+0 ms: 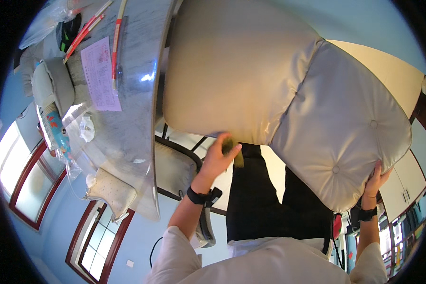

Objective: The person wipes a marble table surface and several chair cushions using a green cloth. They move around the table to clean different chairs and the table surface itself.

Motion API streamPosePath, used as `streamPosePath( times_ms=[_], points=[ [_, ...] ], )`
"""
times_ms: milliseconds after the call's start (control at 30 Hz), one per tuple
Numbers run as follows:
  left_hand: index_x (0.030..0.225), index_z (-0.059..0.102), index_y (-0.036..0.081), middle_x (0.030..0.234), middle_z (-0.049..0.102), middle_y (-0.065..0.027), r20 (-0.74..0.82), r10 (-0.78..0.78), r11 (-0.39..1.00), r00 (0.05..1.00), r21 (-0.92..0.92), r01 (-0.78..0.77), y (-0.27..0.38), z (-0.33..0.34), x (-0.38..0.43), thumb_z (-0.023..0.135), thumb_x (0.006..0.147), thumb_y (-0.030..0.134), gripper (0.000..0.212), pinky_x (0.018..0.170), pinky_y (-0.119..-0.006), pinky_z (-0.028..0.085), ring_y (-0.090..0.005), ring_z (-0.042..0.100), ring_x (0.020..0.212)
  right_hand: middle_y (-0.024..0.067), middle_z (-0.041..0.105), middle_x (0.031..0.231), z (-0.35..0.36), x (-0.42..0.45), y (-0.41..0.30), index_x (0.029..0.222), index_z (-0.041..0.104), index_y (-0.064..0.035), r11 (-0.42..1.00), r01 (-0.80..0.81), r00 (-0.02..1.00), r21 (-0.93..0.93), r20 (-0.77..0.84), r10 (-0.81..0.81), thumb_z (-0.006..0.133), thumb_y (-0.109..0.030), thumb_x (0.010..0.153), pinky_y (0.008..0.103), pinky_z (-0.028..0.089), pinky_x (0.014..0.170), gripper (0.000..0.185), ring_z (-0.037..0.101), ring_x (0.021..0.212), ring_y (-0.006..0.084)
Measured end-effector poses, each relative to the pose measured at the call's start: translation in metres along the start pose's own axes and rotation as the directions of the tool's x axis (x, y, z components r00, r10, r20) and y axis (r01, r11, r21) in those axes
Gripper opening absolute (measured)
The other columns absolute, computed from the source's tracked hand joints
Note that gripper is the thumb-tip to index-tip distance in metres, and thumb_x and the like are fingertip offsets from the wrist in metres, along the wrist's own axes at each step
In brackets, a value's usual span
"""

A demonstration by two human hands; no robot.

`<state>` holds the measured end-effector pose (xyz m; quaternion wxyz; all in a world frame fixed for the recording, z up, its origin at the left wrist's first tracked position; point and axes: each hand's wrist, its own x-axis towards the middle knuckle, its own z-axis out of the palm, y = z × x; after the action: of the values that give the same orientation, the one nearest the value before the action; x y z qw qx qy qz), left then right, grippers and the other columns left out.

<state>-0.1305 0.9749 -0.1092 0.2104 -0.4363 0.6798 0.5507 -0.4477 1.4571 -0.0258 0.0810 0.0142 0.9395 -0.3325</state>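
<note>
A grey padded chair fills the middle of the view, with a smooth seat (227, 71) and a button-tufted backrest (344, 110). My left hand (214, 158) is at the near edge of the seat, holding an olive-green cloth or sponge (238, 156) between thumb and fingers. Part of that piece is hidden by the hand. On the right, my right hand (374, 181) grips the rim of the backrest, its thumb on the padded front and the other fingers partly hidden.
A grey marble-look table (138, 117) stands left of the seat. It bears a written paper sheet (101, 74), wrapped chopsticks (116, 46), crumpled tissue (87, 128) and stacked paper cups (55, 124). Another chair (174, 163) stands beside the table, below the left forearm.
</note>
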Motion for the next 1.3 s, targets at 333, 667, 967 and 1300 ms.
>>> streamPosePath(
  times_ms=[333,667,967,1300],
  points=[
    [0.139,0.061,0.006,0.143,0.061,-0.0156,-0.580,0.583,0.736,0.569,0.674,-0.068,0.050,-0.095,0.095,0.058,0.090,-0.003,0.049,0.112,-0.048,0.046,-0.0391,0.056,0.132,0.0177,0.057,0.140,-0.005,0.011,0.031,0.148,0.045,0.0060,0.998,-0.061,0.998,0.007,-0.013,0.062,0.066,-0.025,0.101,0.0386,0.042,0.109,0.060,0.055,0.123,0.0277],
    [0.136,0.063,0.000,0.144,0.062,-0.0153,-0.546,0.449,0.794,0.707,0.606,-0.037,-0.055,-0.003,-0.008,0.053,0.084,-0.011,0.054,0.111,-0.047,0.047,-0.0374,0.058,0.129,0.0183,0.055,0.144,-0.009,0.008,0.035,0.150,0.044,0.0054,0.999,-0.043,0.999,-0.011,-0.019,0.043,0.066,-0.025,0.101,0.0392,0.040,0.111,0.062,0.053,0.128,0.0287],
    [0.143,0.059,0.003,0.141,0.063,-0.0201,-0.781,0.250,0.968,0.572,0.199,-0.151,0.024,-0.048,0.032,0.053,0.092,-0.005,0.052,0.109,-0.045,0.049,-0.0398,0.062,0.127,0.0185,0.054,0.144,-0.002,0.004,0.014,0.151,0.044,0.0050,1.000,-0.027,1.000,0.000,-0.014,0.027,0.065,-0.026,0.102,0.0399,0.038,0.113,0.062,0.052,0.129,0.0286],
    [0.138,0.063,0.005,0.156,0.053,-0.0124,-0.347,0.667,0.711,0.660,0.564,-0.421,-0.004,-0.013,0.089,0.057,0.091,-0.004,0.048,0.121,-0.044,0.038,-0.0296,0.046,0.147,0.0181,0.055,0.143,-0.005,0.007,0.025,0.150,0.045,0.0063,1.000,-0.004,1.000,-0.002,-0.019,0.004,0.065,-0.024,0.102,0.0387,0.038,0.113,0.060,0.052,0.128,0.0283]
  ],
)
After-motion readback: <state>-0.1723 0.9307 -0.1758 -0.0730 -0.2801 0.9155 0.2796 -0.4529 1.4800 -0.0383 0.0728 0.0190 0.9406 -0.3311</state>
